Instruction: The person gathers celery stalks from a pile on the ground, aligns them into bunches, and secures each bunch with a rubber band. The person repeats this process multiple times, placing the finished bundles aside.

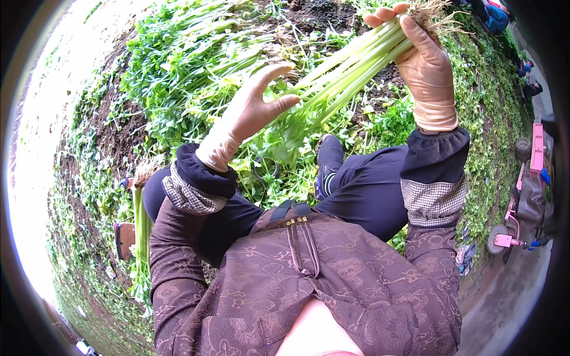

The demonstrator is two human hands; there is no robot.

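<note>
My right hand [425, 60], in a thin pale glove, grips a bunch of celery [356, 62] just below its roots. The tangled roots [434, 15] stick out past the fingers at the top right. The pale green stalks slope down to the left, and their leaves [285, 131] look blurred. My left hand [258, 95], gloved the same way, is beside the leafy part with thumb and fingers spread. Its thumb tip overlaps the leaves in the picture; whether they touch I cannot tell. Beyond it, a pile of pulled celery [191, 66] lies on the soil.
More celery [142, 222] with roots lies by my left knee, near a brown object [124, 240]. My shoe [329, 155] rests among loose leaves. A pink-framed vehicle [536, 151] stands on the path [503, 307] at the right. Other people [496, 18] are at the upper right.
</note>
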